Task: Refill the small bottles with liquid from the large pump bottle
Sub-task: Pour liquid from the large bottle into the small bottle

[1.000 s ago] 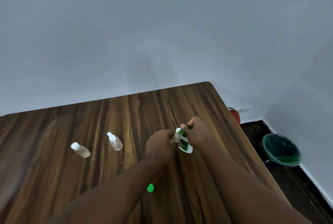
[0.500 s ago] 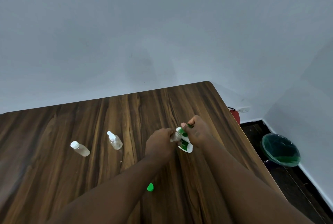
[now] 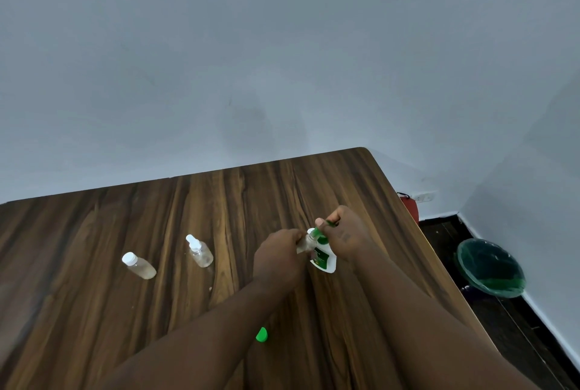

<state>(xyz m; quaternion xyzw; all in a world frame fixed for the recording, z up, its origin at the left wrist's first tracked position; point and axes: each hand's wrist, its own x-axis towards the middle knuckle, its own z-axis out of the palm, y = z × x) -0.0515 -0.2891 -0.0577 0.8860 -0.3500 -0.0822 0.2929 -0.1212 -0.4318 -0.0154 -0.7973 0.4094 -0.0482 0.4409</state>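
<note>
The large white pump bottle (image 3: 324,259) with a green label and green pump stands on the wooden table (image 3: 125,311) at right of centre. My right hand (image 3: 343,237) curls over its green pump head. My left hand (image 3: 277,256) grips a small clear bottle (image 3: 305,243) tilted with its mouth at the pump spout. Two more small bottles stand to the left: one with a white spray top (image 3: 199,250) and one with a flat white cap (image 3: 138,265). A small green cap (image 3: 261,334) lies on the table between my forearms.
The table's right edge runs diagonally close to my right arm. On the dark floor beyond it stands a green waste bin (image 3: 489,267). A red object (image 3: 409,207) sits by the wall socket. A grey wall closes the table's far side.
Both hands stay at the pump bottle; my right hand has shifted very slightly on the pump head. The view has drifted a little. Nothing else moved.
</note>
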